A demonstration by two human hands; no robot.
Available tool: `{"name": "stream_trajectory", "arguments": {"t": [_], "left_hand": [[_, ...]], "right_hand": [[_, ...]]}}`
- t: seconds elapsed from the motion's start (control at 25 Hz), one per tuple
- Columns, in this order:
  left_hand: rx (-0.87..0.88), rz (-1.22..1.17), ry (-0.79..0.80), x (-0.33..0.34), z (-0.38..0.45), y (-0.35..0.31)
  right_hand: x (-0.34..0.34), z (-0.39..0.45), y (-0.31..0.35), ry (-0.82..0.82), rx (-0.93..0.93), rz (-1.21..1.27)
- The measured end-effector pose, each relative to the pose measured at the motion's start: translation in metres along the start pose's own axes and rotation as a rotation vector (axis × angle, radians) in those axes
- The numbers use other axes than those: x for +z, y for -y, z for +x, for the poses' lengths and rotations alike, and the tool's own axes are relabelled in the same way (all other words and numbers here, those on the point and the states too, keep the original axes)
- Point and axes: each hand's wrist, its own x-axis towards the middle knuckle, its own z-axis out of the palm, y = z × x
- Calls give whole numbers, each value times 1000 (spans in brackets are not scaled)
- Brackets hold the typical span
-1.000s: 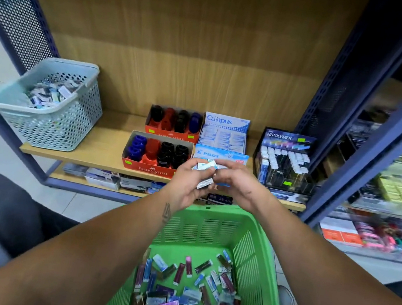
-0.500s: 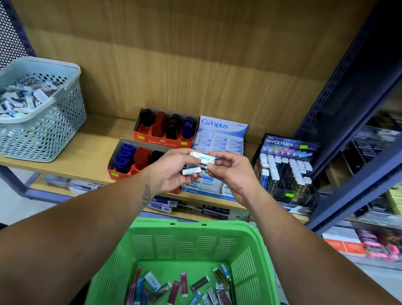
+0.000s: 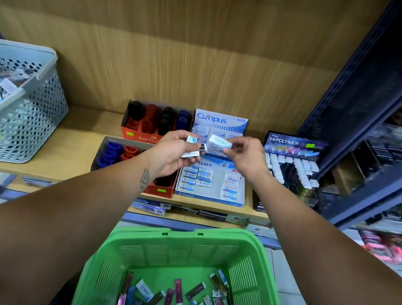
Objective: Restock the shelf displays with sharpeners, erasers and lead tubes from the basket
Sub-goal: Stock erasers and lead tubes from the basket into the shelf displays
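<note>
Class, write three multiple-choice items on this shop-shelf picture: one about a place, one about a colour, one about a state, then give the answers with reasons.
1. Where does the grey basket stand?
A. on the wooden shelf, at its left end
B. on the floor
C. inside the green basket

2. What colour is the basket nearest the person?
A. blue
B. green
C. red

3. What is the right hand doing?
A. hanging idle
B. pinching a white eraser
C. pressing flat on the shelf

Answers:
1 A, its base sits on the shelf board left of the sharpener boxes.
2 B, its rim and walls are green.
3 B, fingertips pinch the eraser above the Pilot box, while the left hand holds several more.
</note>
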Motion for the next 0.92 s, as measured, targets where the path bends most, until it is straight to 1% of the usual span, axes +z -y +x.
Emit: {"name": "stream_trajectory", "arguments": {"t": [0.08,0.2,0.28,0.36,0.44,0.52,0.6,0.68,0.76,0.92], "left_hand": [[17,11,-79,-3,9,-2],[69,60,-171,-4,21,-4],[100,119,-184,-2,28,1],[121,157,-195,-2,35,2],[139,120,-216,-1,41,-4],[148,50,-234,0,47,-14],[140,41,-242,0,52,-18],[135,88,-258,-1,58,-16],[143,120,-291,-2,65,-15],[133,91,-359,-5,77,-19]], "right_hand": [[-5,13,-6,-74,77,-126],[-9,33,-14,-129,82,-441],[-7,44,-14,-82,71,-628],[-3,54,-13,-27,56,-714],[4,63,-13,10,52,-707],[14,75,-12,21,91,-600],[28,89,-8,-10,174,-449],[44,101,-3,-44,207,-373],[59,110,-1,-43,180,-402],[84,123,-8,-36,151,-468]]}}
